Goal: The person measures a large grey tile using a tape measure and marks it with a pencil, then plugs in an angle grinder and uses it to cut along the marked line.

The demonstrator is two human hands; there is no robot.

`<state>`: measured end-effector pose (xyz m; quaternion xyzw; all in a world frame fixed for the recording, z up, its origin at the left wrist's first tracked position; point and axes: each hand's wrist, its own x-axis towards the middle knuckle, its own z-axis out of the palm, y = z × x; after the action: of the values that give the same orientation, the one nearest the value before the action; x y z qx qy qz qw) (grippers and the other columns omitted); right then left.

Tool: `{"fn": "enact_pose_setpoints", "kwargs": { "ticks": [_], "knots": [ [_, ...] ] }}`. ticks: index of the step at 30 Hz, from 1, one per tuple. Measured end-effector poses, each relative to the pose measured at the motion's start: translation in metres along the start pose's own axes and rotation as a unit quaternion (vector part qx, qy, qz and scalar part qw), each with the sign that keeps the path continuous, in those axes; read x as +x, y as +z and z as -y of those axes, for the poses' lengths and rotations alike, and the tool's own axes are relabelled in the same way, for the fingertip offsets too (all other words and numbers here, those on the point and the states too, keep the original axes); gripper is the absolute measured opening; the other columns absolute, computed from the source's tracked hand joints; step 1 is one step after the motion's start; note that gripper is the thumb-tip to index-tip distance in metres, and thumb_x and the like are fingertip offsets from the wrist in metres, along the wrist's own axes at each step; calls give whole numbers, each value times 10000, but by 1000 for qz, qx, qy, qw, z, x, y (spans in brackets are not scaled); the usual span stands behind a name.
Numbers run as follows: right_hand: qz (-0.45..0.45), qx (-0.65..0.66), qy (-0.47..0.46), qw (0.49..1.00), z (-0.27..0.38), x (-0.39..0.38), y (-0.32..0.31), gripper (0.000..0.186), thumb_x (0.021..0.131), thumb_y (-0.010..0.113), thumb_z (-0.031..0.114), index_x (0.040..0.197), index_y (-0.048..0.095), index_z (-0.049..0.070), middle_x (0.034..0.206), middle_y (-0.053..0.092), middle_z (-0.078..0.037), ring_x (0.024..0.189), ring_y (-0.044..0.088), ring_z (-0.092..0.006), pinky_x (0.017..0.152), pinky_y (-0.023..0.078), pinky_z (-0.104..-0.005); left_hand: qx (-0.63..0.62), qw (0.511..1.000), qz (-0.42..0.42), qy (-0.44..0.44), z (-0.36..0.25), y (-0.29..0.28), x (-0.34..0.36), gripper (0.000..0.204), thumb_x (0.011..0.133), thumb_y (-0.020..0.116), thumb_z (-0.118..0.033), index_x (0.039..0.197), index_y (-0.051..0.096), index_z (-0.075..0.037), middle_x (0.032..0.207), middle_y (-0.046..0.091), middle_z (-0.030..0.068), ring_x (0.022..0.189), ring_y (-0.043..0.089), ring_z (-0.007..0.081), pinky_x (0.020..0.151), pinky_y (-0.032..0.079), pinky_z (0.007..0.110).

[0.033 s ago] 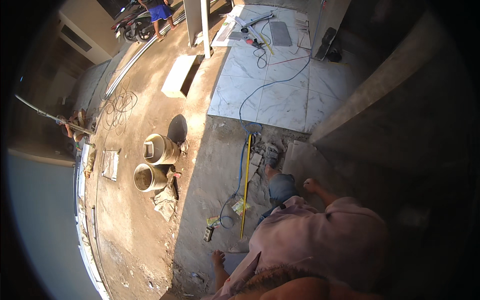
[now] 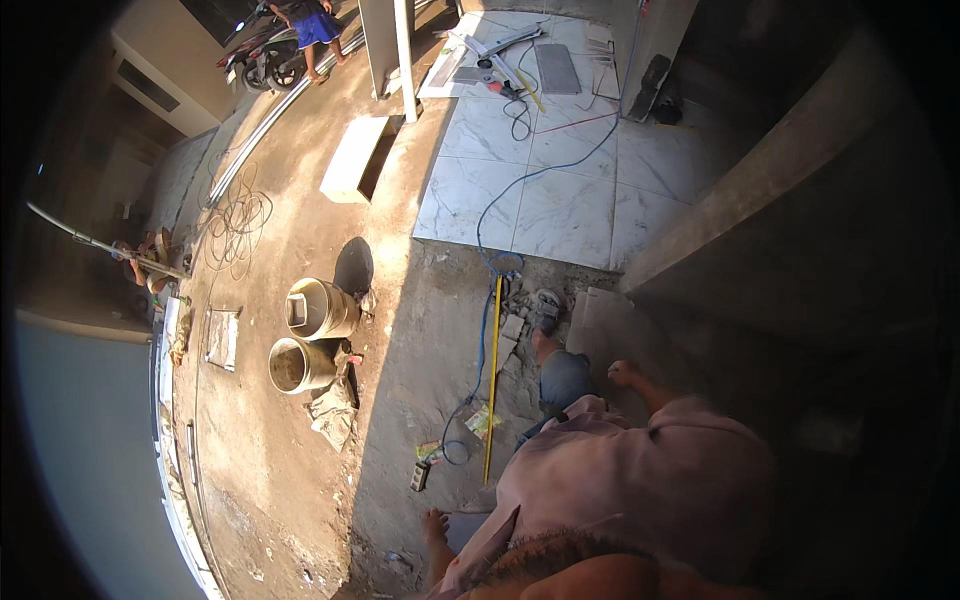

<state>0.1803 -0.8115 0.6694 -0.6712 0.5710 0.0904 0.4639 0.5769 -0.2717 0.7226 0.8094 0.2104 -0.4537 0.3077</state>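
My left hand (image 2: 434,523) is low in the view, beside a pale grey flat piece (image 2: 466,528). Its fingers are loosely bent and apart, with nothing visible in them; whether it touches the piece cannot be told. My right hand (image 2: 622,373) hangs beside my leg in blue shorts (image 2: 567,379), fingers curled in, no object showing. In front of me a long yellow straight bar (image 2: 493,380) lies on grey ground along a blue cable (image 2: 482,345). That cable runs to a socket block (image 2: 420,476) near my left hand. My foot (image 2: 546,311) stands beside broken rubble (image 2: 512,328).
Marble-patterned tiles (image 2: 565,210) cover the far floor, with a red-and-black power tool (image 2: 503,90) on them. Two buckets (image 2: 330,310) stand on sunlit dirt at left, near a white box (image 2: 352,160). A person in blue shorts (image 2: 318,30) stands by a motorbike (image 2: 270,65).
The view has shifted slightly, so the buckets, tiles and yellow bar appear a little lower. My hands keep nearly the same pose.
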Motion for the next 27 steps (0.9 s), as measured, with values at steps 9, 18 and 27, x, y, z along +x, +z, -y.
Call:
{"fn": "enact_pose_setpoints", "kwargs": {
  "ticks": [9, 18, 27],
  "knots": [
    [-25, 22, -76, 997, 127, 239, -237, 390, 850, 572, 250, 1132, 627, -14, 936, 682, -112, 767, 658, -208, 693, 530, -353, -4, 998, 50, 28, -321, 253, 9, 347, 916, 491, -299, 1071, 589, -4, 1064, 656, 143, 853, 662, 277, 660, 526, 405],
    [-165, 154, -92, 970, 261, 481, -519, 392, 890, 534, 223, 1199, 578, -14, 917, 668, -98, 692, 631, -157, 605, 513, -306, 297, 909, 144, 254, -605, 475, 89, 372, 940, 498, -305, 1181, 583, -33, 1112, 637, 173, 929, 643, 285, 761, 504, 373],
    [-47, 228, 234, 944, 204, 491, -580, 347, 856, 508, 281, 1060, 621, 23, 952, 651, -111, 796, 623, -228, 676, 501, -397, 161, 946, 220, 175, -1006, 677, 100, 382, 942, 524, -325, 1224, 538, -67, 1040, 626, 87, 867, 624, 190, 678, 484, 325]
  ]
}}
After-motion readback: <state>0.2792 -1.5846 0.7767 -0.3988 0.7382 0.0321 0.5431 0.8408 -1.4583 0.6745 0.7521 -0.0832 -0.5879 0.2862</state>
